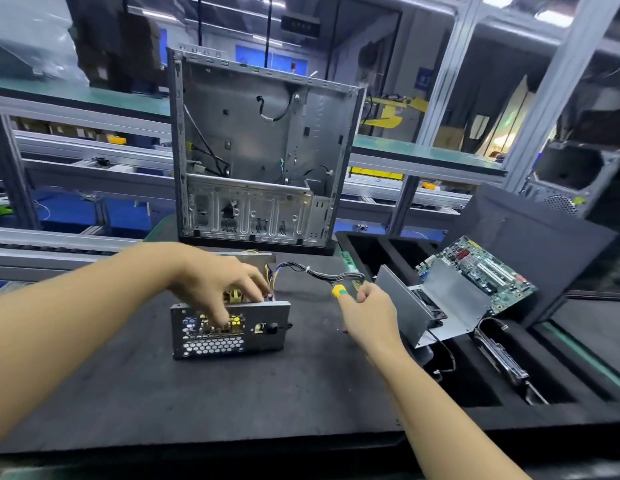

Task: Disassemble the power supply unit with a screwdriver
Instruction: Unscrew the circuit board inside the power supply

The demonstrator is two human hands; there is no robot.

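Grey honeycomb-perforated power supply unit (211,346) (yellow parts inside), yellow-and-green screwdriver (339,292), black mat (232,403), green motherboard (488,268)

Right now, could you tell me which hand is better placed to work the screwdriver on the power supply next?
Right. The right hand grips the screwdriver, close beside the power supply. The left hand holds the supply's front wall, thumb outside and fingers inside, so it probably suits steadying it.

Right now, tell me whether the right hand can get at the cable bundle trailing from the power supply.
Probably yes: the cable bundle from the power supply lies just beyond the right hand with nothing between, but that hand already grips the screwdriver, so grasping would be awkward.
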